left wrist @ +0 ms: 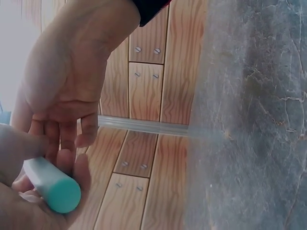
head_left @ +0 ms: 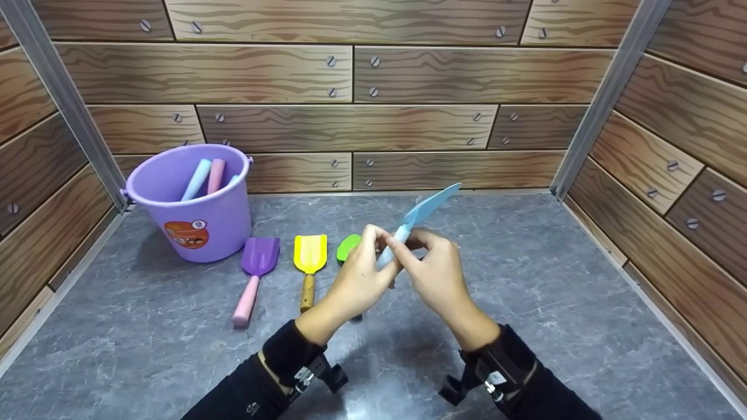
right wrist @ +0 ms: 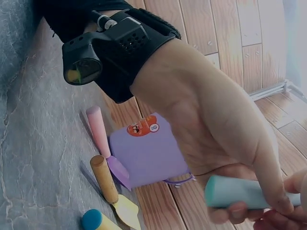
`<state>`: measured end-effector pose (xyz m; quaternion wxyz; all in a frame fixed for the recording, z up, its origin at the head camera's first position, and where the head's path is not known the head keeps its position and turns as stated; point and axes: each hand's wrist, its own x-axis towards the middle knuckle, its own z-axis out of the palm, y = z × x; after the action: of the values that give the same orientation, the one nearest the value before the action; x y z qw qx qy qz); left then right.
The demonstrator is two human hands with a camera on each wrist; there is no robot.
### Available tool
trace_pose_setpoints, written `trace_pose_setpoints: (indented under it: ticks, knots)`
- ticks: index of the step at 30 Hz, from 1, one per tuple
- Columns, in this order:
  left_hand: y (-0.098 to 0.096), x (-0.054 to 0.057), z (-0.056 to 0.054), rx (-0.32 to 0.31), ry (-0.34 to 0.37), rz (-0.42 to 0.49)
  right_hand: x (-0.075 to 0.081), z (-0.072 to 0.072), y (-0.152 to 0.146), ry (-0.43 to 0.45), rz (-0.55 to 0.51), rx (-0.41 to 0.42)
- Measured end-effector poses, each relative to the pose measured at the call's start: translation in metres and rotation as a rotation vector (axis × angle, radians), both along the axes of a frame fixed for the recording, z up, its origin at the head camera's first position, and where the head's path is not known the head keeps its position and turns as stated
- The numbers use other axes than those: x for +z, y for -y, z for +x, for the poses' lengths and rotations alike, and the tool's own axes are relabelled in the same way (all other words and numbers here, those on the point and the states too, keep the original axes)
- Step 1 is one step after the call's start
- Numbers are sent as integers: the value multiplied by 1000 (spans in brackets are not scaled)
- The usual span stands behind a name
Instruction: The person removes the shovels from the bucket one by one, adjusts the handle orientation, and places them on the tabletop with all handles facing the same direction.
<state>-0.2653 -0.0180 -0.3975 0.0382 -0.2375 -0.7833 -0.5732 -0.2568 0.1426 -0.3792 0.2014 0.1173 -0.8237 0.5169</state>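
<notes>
A light blue toy trowel (head_left: 430, 205) with a pointed, notched-edged blade is held up in front of me, its blade tilting up to the right. My left hand (head_left: 359, 279) grips its pale handle, and my right hand (head_left: 437, 271) pinches that handle just below the blade. In the left wrist view the handle's turquoise end (left wrist: 64, 195) sticks out between the hands. The right wrist view shows the handle (right wrist: 237, 192) lying across the left hand's fingers. A green toy tool (head_left: 348, 248) lies on the grey surface, mostly hidden behind the left hand.
At the back left stands a purple bucket (head_left: 230, 219) with light blue and pink handles inside. A purple shovel (head_left: 259, 256) with a pink handle and a yellow shovel (head_left: 310, 254) with a brown handle lie in front. Wood-patterned walls (head_left: 280, 76) enclose the grey surface.
</notes>
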Motion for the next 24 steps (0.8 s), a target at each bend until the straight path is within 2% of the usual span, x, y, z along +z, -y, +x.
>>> trace_pose_setpoints:
  ticks: [4, 10, 18, 24]
  knots:
    - [1, -3, 0, -55, 83, -37, 4, -2, -5, 18, -11, -17]
    - [1, -4, 0, -123, 105, -97, 7, -3, -8, 50, 1, -15]
    - [1, -4, 1, -157, 133, -91, 1, -1, -1, 51, -35, 48]
    - [2, -1, -1, -148, 107, -120, 4, -2, -8, 48, -72, 99]
